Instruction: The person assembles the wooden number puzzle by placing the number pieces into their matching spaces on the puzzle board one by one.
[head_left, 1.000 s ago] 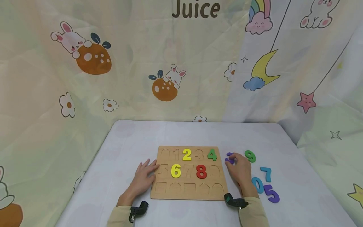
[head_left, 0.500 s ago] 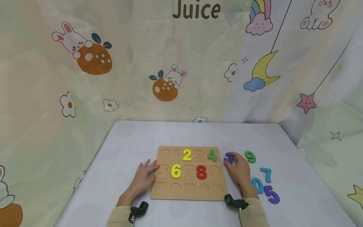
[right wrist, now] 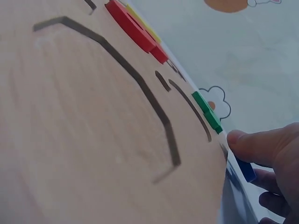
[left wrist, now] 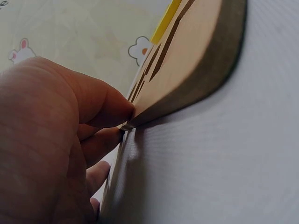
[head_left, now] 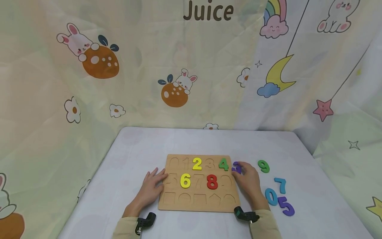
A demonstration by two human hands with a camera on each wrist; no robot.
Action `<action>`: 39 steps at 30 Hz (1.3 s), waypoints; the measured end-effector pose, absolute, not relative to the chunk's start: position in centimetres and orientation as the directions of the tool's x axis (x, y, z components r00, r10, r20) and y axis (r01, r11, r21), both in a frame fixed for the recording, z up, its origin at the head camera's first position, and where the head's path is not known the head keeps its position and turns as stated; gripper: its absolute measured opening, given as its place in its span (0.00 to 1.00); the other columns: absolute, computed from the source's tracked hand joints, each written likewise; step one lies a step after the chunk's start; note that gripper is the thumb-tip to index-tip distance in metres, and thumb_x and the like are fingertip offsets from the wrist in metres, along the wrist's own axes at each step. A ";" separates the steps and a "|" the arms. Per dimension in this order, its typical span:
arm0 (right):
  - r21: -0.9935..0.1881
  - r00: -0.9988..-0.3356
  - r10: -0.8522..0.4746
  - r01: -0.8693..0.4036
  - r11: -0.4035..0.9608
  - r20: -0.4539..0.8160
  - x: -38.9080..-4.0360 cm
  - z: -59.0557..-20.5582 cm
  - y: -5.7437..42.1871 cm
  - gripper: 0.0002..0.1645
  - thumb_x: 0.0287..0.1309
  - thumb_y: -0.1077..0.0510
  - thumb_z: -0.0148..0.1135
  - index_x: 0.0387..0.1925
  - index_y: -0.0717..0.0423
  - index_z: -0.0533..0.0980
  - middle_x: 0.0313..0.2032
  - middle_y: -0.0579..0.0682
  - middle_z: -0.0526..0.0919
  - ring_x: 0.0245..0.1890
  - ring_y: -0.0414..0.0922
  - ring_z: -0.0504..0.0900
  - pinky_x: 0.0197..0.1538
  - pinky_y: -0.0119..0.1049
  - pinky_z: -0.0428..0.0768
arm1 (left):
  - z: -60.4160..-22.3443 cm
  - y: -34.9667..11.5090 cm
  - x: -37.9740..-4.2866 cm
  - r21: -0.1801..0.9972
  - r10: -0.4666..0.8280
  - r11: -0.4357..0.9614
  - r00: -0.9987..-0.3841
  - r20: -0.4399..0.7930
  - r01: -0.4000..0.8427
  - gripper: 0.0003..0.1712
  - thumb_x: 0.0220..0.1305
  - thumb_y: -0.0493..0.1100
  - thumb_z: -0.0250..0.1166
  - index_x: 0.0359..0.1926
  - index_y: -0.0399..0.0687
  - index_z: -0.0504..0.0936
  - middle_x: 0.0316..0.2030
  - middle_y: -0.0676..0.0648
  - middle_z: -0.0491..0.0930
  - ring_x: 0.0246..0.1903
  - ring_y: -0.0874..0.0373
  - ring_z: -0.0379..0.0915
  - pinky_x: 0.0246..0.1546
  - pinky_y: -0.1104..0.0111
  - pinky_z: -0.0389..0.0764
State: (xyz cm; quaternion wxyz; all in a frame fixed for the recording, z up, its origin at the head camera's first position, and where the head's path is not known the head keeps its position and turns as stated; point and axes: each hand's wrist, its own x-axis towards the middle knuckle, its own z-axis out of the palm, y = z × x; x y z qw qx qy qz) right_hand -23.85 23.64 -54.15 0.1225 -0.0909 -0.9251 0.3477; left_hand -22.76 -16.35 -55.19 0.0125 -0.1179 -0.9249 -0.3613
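In the head view my right hand [head_left: 249, 182] pinches a purple number 3 [head_left: 236, 168] between thumb and fingers. The number is just off the upper right edge of a wooden puzzle board [head_left: 198, 207], near the green 4 [head_left: 223, 164]. From the right wrist, this number shows only as a dark blue edge [right wrist: 245, 169] under the thumb. My left hand [head_left: 150, 186] lies at the board's left side with spread fingers, its fingertips touching the edge. The left wrist view shows thumb and finger against that edge. Yellow 2 [head_left: 197, 164], yellow 6 [head_left: 185, 181] and red 8 [head_left: 212, 182] sit on the board.
Right of the board lie a green 9 [head_left: 263, 166], a blue 7 [head_left: 281, 185], a blue 0 [head_left: 271, 197] and a purple 5 [head_left: 286, 206] on the white table [head_left: 149, 142]. A printed cloth [head_left: 134, 83] hangs behind. Each wrist carries a black camera.
My right hand has moved left with the purple 3, bringing it close to the board's right edge. The left hand stays where it was.
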 end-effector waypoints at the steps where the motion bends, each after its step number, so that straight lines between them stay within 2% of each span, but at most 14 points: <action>1: -0.662 -0.954 0.244 0.069 0.746 0.175 -23.9 -54.1 23.5 0.32 0.54 0.56 0.69 0.59 0.64 0.74 0.60 0.65 0.74 0.64 0.63 0.69 0.67 0.59 0.67 | -55.1 -16.4 -22.8 0.667 0.209 0.709 -0.972 0.109 0.228 0.26 0.59 0.34 0.59 0.60 0.46 0.79 0.69 0.50 0.67 0.74 0.47 0.46 0.75 0.51 0.35; 6: -0.657 -0.961 0.202 0.030 0.754 0.188 -24.0 -54.0 23.1 0.31 0.54 0.56 0.71 0.58 0.65 0.75 0.59 0.66 0.75 0.62 0.63 0.70 0.66 0.59 0.68 | -55.1 -16.4 -22.8 0.668 0.213 0.706 -0.970 0.116 0.235 0.26 0.59 0.34 0.59 0.60 0.46 0.79 0.69 0.49 0.67 0.74 0.47 0.46 0.75 0.51 0.35; 17: -0.652 -0.975 0.170 0.037 0.757 0.142 -23.4 -54.3 21.8 0.29 0.54 0.52 0.71 0.57 0.57 0.78 0.60 0.62 0.73 0.62 0.62 0.69 0.65 0.59 0.70 | -55.4 -16.5 -22.7 0.668 0.220 0.703 -0.968 0.120 0.242 0.25 0.60 0.34 0.59 0.60 0.44 0.79 0.69 0.49 0.67 0.74 0.46 0.46 0.75 0.50 0.35; 27: -0.669 -0.974 0.130 -0.029 0.743 0.186 -23.7 -54.3 20.9 0.28 0.52 0.53 0.73 0.55 0.53 0.79 0.59 0.60 0.74 0.62 0.59 0.71 0.65 0.59 0.70 | -55.3 -16.5 -22.7 0.670 0.218 0.702 -0.968 0.122 0.242 0.26 0.60 0.33 0.60 0.60 0.43 0.79 0.69 0.48 0.67 0.74 0.45 0.46 0.75 0.50 0.35; 39: -0.656 -0.968 0.073 -0.108 0.747 0.242 -23.7 -54.2 19.8 0.28 0.50 0.54 0.75 0.53 0.55 0.78 0.55 0.57 0.77 0.59 0.56 0.74 0.64 0.56 0.72 | -55.5 -16.5 -22.8 0.668 0.218 0.701 -0.967 0.133 0.250 0.25 0.60 0.34 0.60 0.60 0.44 0.79 0.68 0.48 0.67 0.74 0.45 0.46 0.75 0.50 0.35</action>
